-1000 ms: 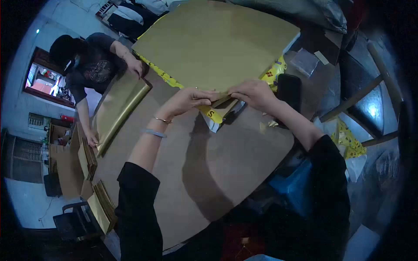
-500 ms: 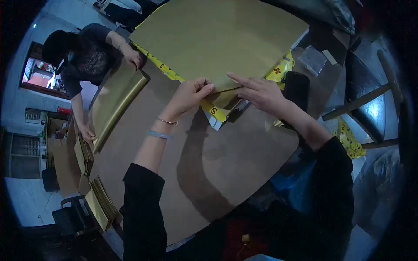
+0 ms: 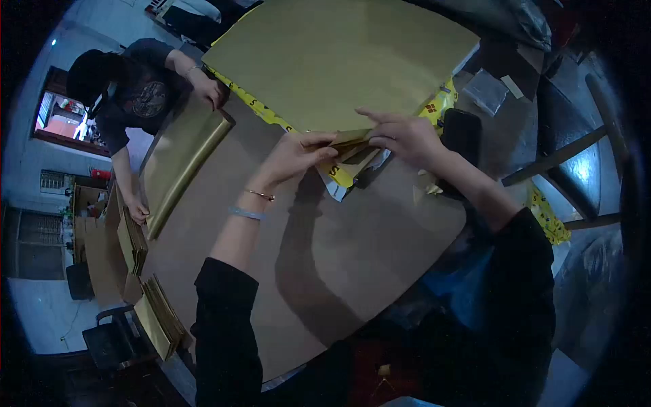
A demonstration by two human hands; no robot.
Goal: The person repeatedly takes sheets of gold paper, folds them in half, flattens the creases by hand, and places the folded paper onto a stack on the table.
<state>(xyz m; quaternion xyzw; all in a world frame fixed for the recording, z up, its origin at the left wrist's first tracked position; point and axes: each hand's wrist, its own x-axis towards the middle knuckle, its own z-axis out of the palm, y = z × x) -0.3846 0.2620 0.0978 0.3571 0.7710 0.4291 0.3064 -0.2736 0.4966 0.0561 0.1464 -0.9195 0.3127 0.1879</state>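
A large gold-brown sheet point(image 3: 332, 61) lies over yellow printed wrapping point(image 3: 258, 105) on the brown table. My left hand point(image 3: 295, 156) pinches the near edge of the sheet between thumb and fingers. My right hand point(image 3: 407, 138) holds the same edge a little to the right, its thumb and a finger closed on it and its index finger stretched out. Between the hands, the edge is lifted and bent up. A yellow and white wrapping corner point(image 3: 339, 178) sticks out beneath.
A co-worker point(image 3: 146, 95) at the left holds a rolled gold sheet point(image 3: 190, 169). Folded gold stacks point(image 3: 159, 319) stand at the table's left edge. A black object point(image 3: 462, 139), a clear packet point(image 3: 485, 92) and a chair point(image 3: 563, 159) are on the right.
My fingers have closed again on the sheet's near edge, which was lower half a second ago and now stands lifted. The view has shifted slightly since the first frame.
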